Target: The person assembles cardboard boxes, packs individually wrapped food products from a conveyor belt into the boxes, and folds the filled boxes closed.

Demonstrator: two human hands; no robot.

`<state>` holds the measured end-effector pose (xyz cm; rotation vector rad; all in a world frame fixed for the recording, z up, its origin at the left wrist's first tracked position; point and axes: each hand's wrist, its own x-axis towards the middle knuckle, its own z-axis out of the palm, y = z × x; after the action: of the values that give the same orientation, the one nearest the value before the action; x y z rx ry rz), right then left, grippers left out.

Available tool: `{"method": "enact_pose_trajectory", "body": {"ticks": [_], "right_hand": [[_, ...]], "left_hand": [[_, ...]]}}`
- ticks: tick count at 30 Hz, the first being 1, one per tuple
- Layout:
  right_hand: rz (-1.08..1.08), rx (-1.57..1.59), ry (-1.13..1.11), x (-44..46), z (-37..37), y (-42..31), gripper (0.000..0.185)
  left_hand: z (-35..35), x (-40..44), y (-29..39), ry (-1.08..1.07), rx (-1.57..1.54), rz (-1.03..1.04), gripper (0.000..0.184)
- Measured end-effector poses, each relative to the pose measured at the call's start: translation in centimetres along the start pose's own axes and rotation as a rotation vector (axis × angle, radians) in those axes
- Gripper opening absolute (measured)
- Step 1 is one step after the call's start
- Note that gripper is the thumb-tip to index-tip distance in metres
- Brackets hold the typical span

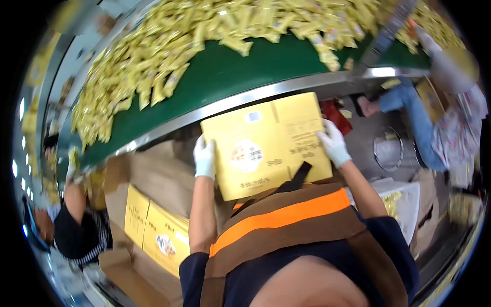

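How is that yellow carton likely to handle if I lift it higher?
The carton looks folded flat, so it is probably light for its size. It spans nearly straight from left hand to right hand, suggesting fair stiffness, though it might bend at the line between its panels.

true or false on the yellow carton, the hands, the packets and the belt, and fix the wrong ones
1. The left hand and right hand hold the yellow carton at opposite sides. True.
2. Both hands are bare. False: both wear pale gloves.
3. Yellow packets lie heaped on the green belt. True.
4. The held carton lies on the belt. False: it is held on the wearer's side of the belt's metal edge.
5. The apron has an orange stripe. True.
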<state>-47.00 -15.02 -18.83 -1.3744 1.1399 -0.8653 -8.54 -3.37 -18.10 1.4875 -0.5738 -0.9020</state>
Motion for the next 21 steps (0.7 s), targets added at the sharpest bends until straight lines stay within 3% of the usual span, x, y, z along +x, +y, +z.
{"method": "enact_pose_trajectory", "body": {"ticks": [3, 4, 5, 6, 8, 10, 12, 14, 16, 18, 20, 21], "right_hand": [[0.030, -0.183, -0.116, 0.7, -0.7, 1.8, 0.042], [0.010, -0.207, -0.162, 1.6, -0.6, 3.5, 0.043], [0.001, -0.195, -0.122, 2.0, -0.4, 5.5, 0.043], [-0.007, -0.182, -0.092, 2.5, -0.1, 6.9, 0.043], [0.081, -0.398, -0.071, 2.6, 0.0, 6.4, 0.045], [-0.472, -0.897, 0.014, 2.7, 1.1, 3.6, 0.046], [-0.689, -0.859, -0.085, 4.5, 3.9, -1.2, 0.045], [-0.760, -0.581, -0.219, 3.8, 9.6, -8.6, 0.032], [-0.669, -0.418, -0.515, 1.3, 15.6, -15.4, 0.026], [-0.610, -0.283, -0.924, -1.2, 20.8, -18.1, 0.028], [-0.395, -0.162, -1.388, -3.6, 26.1, -18.0, 0.041], [-0.311, -0.140, -1.530, -4.3, 28.7, -16.7, 0.052]], "left_hand": [[-1.0, 0.9, -2.3, -0.031, 0.334, -0.097, 0.039], [-1.0, 1.4, -4.7, -0.061, 0.567, 0.012, 0.044], [1.4, -0.4, -0.9, -0.023, 0.930, -0.078, 0.053], [1.4, -0.3, -4.3, 0.028, 1.030, 0.319, 0.062], [4.5, -3.3, 2.7, -0.039, 0.934, 0.543, 0.064], [5.2, -6.6, 9.7, -0.299, 0.738, 0.549, 0.065], [4.6, -9.2, 13.1, -0.096, 0.950, 0.970, 0.062], [1.8, -11.7, 15.2, 0.158, 1.016, 1.004, 0.057], [-4.1, -12.3, 14.4, 0.402, 1.055, 0.927, 0.055], [-12.4, -13.8, 11.9, 0.716, 1.199, 0.679, 0.059], [-22.3, -16.4, 8.5, 1.038, 1.532, 0.223, 0.069], [-26.7, -18.2, 7.5, 1.097, 1.391, -0.226, 0.084]]}}
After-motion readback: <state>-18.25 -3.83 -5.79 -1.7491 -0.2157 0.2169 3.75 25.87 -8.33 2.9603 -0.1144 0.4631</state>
